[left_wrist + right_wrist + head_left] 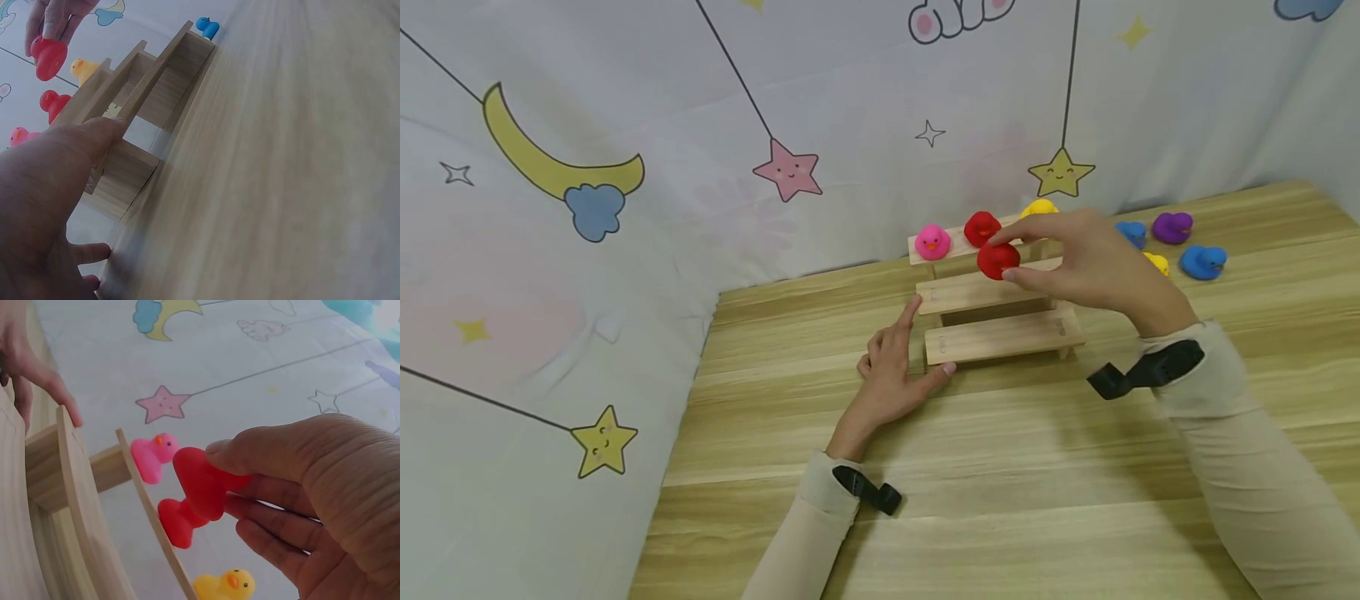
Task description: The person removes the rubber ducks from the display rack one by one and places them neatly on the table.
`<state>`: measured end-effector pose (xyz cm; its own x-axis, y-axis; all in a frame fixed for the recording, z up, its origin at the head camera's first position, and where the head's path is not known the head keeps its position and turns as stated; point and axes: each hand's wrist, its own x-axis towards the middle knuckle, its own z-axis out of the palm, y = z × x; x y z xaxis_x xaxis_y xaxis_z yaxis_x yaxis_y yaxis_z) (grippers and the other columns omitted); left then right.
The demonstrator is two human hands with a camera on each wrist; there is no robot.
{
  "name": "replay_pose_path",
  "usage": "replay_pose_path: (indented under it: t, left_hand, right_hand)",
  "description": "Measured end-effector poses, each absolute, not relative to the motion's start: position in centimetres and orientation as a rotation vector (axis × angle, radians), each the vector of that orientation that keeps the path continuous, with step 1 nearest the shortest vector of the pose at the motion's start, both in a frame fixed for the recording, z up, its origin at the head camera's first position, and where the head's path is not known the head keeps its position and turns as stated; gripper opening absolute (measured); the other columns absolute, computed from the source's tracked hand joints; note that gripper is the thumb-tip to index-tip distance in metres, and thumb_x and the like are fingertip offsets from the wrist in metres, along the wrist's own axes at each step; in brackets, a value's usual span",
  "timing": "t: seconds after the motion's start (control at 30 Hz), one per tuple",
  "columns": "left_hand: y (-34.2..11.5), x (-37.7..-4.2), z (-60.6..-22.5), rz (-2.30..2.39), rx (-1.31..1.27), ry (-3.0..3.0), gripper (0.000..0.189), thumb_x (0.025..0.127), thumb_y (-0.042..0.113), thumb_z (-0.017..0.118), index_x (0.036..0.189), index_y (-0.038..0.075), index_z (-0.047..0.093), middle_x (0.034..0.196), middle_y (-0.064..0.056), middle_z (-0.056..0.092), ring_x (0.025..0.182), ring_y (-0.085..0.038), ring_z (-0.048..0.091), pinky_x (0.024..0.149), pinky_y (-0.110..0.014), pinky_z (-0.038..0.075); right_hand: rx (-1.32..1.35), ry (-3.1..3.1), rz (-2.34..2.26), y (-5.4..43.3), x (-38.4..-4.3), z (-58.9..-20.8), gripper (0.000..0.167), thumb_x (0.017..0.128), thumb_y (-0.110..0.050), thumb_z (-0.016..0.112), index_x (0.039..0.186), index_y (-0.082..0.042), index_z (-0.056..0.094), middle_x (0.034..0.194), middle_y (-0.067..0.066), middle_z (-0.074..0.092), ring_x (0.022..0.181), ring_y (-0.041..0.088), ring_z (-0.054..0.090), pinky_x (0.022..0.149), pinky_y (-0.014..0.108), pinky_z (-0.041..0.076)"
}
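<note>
Between thumb and fingers, my right hand (1086,258) pinches a red rubber duck (997,262), held in the air over the stepped wooden stand (1000,335). On the stand's top step sit a pink duck (932,242), a second red duck (982,228) and a yellow duck (226,586). The middle and lowest steps carry no duck. My left hand (891,375) rests at the stand's left end, fingers spread, with the thumb at the front edge of the lowest step and the index finger touching the middle step's end.
Right of the stand, a purple duck (1172,227), a blue duck (1204,262), another blue duck (1132,234) and a partly hidden yellow duck (1158,263) stand on the wooden table (970,500). A patterned cloth (865,100) hangs behind.
</note>
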<state>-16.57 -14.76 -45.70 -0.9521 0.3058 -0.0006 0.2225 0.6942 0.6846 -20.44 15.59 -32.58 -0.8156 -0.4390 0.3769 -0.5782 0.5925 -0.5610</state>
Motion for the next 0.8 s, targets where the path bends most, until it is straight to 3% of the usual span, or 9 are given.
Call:
replay_pose_path:
  t: [0.07,0.17,0.43,0.53,0.63,0.73,0.8]
  left_hand:
    - [-14.8,-16.6,-45.7,1.105,0.44,2.783,0.104,0.098,0.053,0.073,0.166,0.061,-0.006,0.177,-0.002,0.028,0.159,-0.041,0.014,0.108,-0.069,0.013]
    - [-14.8,-16.6,-45.7,1.105,0.444,2.78,0.104,0.098,0.052,0.073,0.166,0.06,-0.006,0.177,-0.002,0.028,0.16,-0.042,0.013,0.108,-0.07,0.012]
    - [-14.8,-16.4,-45.7,1.093,0.443,2.777,0.104,0.099,0.052,0.072,0.168,0.056,-0.005,0.178,-0.004,0.028,0.16,-0.045,0.011,0.109,-0.072,0.011]
    - [-14.8,-16.5,-45.8,1.092,0.445,2.778,0.104,0.099,0.052,0.072,0.168,0.056,-0.006,0.178,-0.004,0.028,0.16,-0.045,0.011,0.109,-0.072,0.011]
    - [-14.8,-16.6,-45.7,1.091,0.446,2.779,0.104,0.099,0.052,0.072,0.167,0.058,-0.007,0.178,-0.003,0.027,0.16,-0.045,0.011,0.11,-0.072,0.011]
    - [-14.7,-16.6,-45.7,1.092,0.448,2.781,0.104,0.099,0.052,0.072,0.167,0.059,-0.007,0.177,-0.004,0.028,0.16,-0.046,0.011,0.11,-0.071,0.012]
    - [-14.7,-16.6,-45.7,1.089,0.45,2.782,0.104,0.099,0.052,0.072,0.166,0.059,-0.007,0.177,-0.005,0.029,0.16,-0.046,0.011,0.11,-0.071,0.012]
  right_hand:
    - [0.82,-2.631,1.073,16.1,-20.5,-32.4,0.033,0.091,-0.016,0.086,0.123,-0.017,0.08,0.121,0.008,0.08,0.116,0.03,0.07,0.082,0.029,0.057]
    - [0.795,-2.641,1.105,16.8,-20.6,-32.4,0.033,0.091,-0.014,0.085,0.124,-0.019,0.08,0.122,0.007,0.081,0.12,0.032,0.071,0.076,0.02,0.053]
    - [0.722,-2.646,1.073,18.5,-20.6,-32.2,0.035,0.092,-0.016,0.085,0.126,-0.018,0.079,0.124,0.013,0.081,0.121,0.038,0.071,0.094,0.05,0.05]
    - [0.69,-2.644,1.035,19.1,-20.6,-32.1,0.036,0.091,-0.015,0.086,0.126,-0.016,0.079,0.122,0.014,0.081,0.119,0.038,0.071,0.089,0.037,0.05]
    - [0.661,-2.643,1.024,19.5,-20.7,-32.0,0.036,0.09,-0.015,0.087,0.125,-0.016,0.079,0.121,0.015,0.081,0.117,0.036,0.072,0.075,0.024,0.045]
    - [0.636,-2.64,1.015,19.9,-21.0,-32.2,0.035,0.088,-0.017,0.089,0.122,-0.019,0.08,0.119,0.015,0.081,0.111,0.022,0.072,0.065,0.021,0.041]
    - [0.631,-2.64,1.006,20.2,-21.1,-32.3,0.034,0.087,-0.017,0.09,0.12,-0.021,0.081,0.117,0.014,0.082,0.097,0.012,0.069,0.063,0.022,0.04]
